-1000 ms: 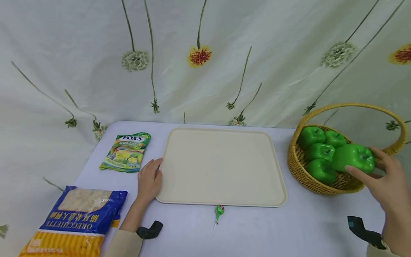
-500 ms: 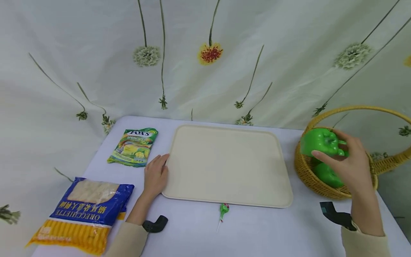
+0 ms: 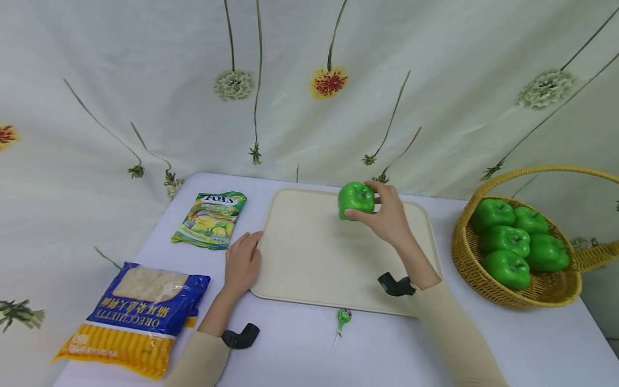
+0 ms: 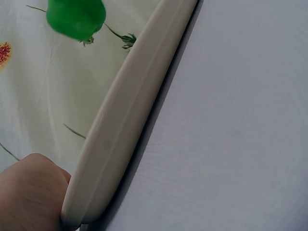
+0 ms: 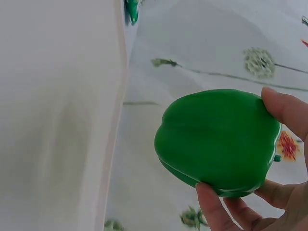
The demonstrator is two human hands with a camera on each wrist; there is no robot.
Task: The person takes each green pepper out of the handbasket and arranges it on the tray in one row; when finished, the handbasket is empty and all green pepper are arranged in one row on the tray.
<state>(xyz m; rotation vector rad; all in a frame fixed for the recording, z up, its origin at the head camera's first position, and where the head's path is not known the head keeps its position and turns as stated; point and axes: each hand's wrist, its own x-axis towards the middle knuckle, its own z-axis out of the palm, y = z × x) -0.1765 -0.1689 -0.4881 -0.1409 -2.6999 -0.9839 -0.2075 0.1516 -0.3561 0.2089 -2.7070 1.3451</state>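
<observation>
My right hand (image 3: pixel 389 215) grips a green bell pepper (image 3: pixel 355 199) between thumb and fingers, above the back part of the beige tray (image 3: pixel 309 252). In the right wrist view the thumb and fingertips press the sides of this glossy bell pepper (image 5: pixel 219 142), its stem end toward the palm. My left hand (image 3: pixel 243 263) rests at the tray's left edge, its fingers lying along the rim. The left wrist view shows part of that hand (image 4: pixel 33 192) against the tray's rim (image 4: pixel 120 120), its fingertips hidden.
To the right stands a wicker basket (image 3: pixel 461 258) with a tall handle, holding several green bell peppers (image 3: pixel 506 269). A lollipop (image 3: pixel 344 318) lies in front of the tray. On the left are a green Fox's candy bag (image 3: pixel 210 220) and an orecchiette pasta bag (image 3: pixel 130 322).
My right hand has lifted a bell pepper out of the basket and carried it left over the tray. My left hand stays at the tray's edge. The head view has shifted slightly.
</observation>
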